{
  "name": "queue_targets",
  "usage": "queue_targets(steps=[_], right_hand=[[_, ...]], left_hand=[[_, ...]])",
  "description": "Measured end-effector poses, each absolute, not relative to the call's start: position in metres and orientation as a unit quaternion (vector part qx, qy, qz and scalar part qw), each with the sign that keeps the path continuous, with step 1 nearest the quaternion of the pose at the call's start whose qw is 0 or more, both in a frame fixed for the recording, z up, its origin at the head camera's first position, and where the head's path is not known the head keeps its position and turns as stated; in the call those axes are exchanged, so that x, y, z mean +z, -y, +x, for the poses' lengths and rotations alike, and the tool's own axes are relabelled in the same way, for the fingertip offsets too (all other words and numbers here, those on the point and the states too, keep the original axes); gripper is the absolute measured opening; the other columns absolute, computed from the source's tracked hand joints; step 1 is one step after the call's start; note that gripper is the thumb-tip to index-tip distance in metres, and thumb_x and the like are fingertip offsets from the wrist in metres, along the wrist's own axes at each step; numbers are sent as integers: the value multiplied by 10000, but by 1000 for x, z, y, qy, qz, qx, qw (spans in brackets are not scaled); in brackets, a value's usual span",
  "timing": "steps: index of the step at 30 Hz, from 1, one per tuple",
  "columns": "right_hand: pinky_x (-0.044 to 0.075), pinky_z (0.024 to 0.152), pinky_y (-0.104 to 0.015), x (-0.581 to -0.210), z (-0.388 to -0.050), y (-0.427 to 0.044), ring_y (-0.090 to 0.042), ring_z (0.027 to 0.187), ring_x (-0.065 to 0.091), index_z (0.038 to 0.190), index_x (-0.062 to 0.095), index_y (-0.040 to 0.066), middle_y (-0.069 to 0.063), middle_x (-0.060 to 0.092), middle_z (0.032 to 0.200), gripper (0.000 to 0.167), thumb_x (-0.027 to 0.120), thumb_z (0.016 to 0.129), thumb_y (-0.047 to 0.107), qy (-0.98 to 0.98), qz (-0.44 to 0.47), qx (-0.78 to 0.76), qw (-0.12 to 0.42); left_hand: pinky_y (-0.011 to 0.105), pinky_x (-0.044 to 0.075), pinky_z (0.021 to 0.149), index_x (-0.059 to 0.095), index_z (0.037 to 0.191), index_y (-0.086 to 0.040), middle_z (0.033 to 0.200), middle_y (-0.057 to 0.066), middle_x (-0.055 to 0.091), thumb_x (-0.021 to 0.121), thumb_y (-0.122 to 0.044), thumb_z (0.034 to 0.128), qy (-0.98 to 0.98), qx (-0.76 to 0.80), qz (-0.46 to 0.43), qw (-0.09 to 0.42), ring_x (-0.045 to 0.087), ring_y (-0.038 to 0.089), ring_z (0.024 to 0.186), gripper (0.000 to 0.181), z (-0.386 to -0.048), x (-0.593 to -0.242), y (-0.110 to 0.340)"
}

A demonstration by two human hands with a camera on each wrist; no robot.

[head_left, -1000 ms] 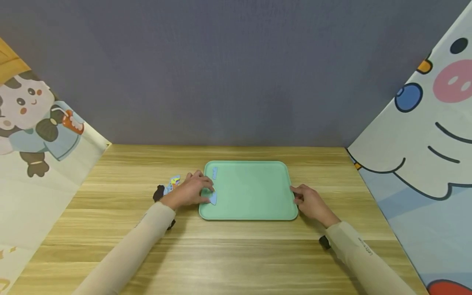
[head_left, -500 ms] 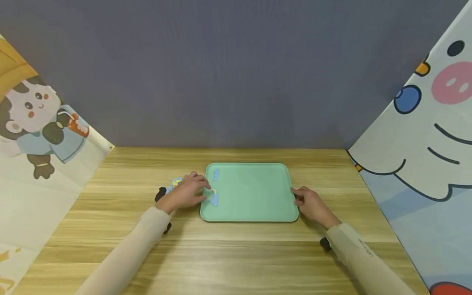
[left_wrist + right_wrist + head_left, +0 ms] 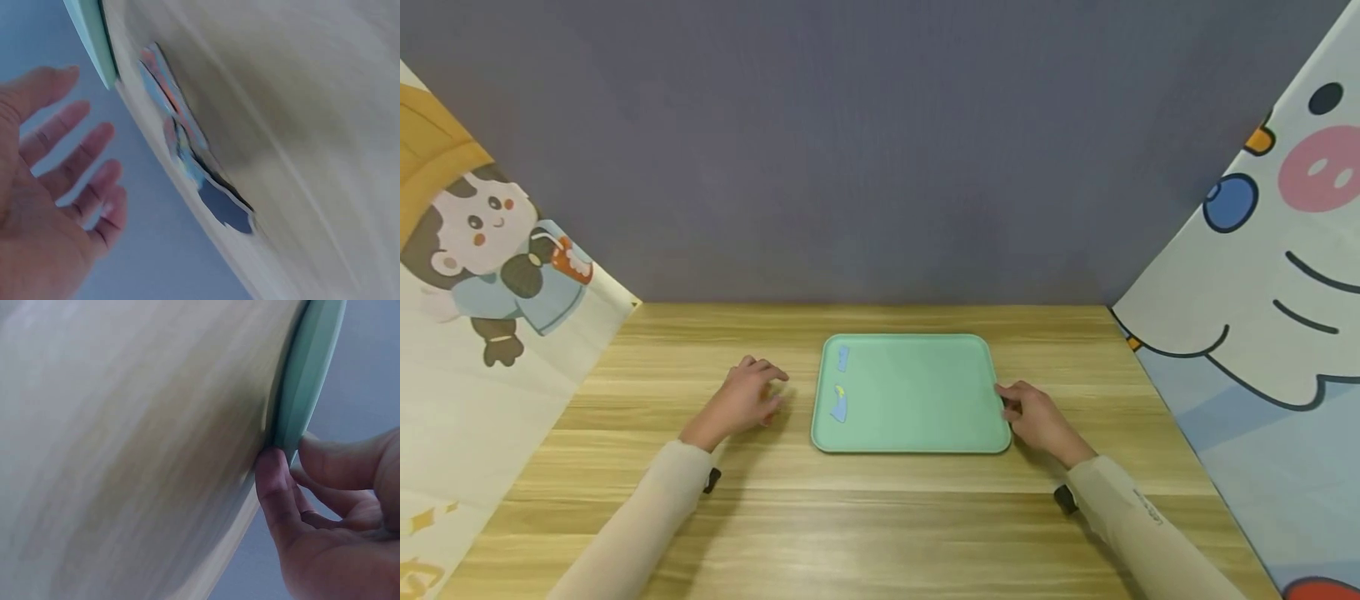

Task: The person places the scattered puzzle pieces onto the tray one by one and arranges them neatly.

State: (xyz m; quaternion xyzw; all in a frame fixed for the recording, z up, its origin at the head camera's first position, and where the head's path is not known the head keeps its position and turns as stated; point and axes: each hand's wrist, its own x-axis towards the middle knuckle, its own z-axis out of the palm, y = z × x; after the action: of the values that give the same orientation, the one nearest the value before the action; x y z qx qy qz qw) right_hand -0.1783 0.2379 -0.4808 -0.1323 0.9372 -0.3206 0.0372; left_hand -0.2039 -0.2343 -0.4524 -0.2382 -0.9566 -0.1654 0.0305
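With the clock laid over the head view and centred on the tray, a tall grey wall (image 3: 880,150) fills twelve o'clock, and a striped wooden table (image 3: 910,533) spreads below it. A right panel (image 3: 1300,333) with a pink-snouted cartoon rises at two o'clock, a left panel (image 3: 467,400) with a cartoon figure and drink at ten. On the table lies a mint-green tray (image 3: 917,396). Beyond its nine o'clock rim, well apart from it, the left hand (image 3: 743,398) hovers, free of any load, fingers loosely bent and spread. At three o'clock, the right hand (image 3: 1033,417) pinches the tray's rim between thumb and fingers. In the left wrist view, printed flat pieces (image 3: 170,94) lie on the wood at about two o'clock from the left hand and a dark piece (image 3: 225,207) near three; blur hides their number. Inside the tray, a blue-and-yellow piece (image 3: 840,408) lies at nine o'clock and a narrow blue piece (image 3: 843,358) at ten, well apart from each other.
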Motion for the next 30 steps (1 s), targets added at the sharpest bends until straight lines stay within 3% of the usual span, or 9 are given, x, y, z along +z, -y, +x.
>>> queue_targets(steps=[6,13,22,30], right_hand=[[467,719,-373,-483,-179,-240,-197,813,535,1275,495,-133,-99,566,947,420,578,865,-91,-937,-139,-320,30],[457,704,-362,-483,-180,-240,-170,787,519,1280,489,-134,-89,561,930,424,570,867,-85,-939,-145,-310,28],[456,703,-361,-485,-179,-239,-170,783,514,1285,490,-126,-79,558,917,429,581,867,-84,-937,-142,-317,34],[457,698,-356,-485,-180,-240,-163,777,517,1276,500,-125,-76,561,908,429,583,857,-97,-936,-141,-321,31]], left_hand=[[447,373,734,590,1202,-5,1136,188,580,763,-228,805,972,-163,-169,16,451,339,967,487,-199,-453,249],[542,360,803,513,1264,51,1167,249,532,754,-292,810,980,-163,-111,-9,420,392,1010,618,-199,-459,259],[579,352,825,476,1291,53,1113,225,540,743,-301,820,980,-169,-100,-31,422,397,1018,647,-205,-465,264],[610,336,864,456,1314,37,1210,273,487,724,-363,829,981,-160,-100,-33,404,421,1070,683,-211,-467,258]])
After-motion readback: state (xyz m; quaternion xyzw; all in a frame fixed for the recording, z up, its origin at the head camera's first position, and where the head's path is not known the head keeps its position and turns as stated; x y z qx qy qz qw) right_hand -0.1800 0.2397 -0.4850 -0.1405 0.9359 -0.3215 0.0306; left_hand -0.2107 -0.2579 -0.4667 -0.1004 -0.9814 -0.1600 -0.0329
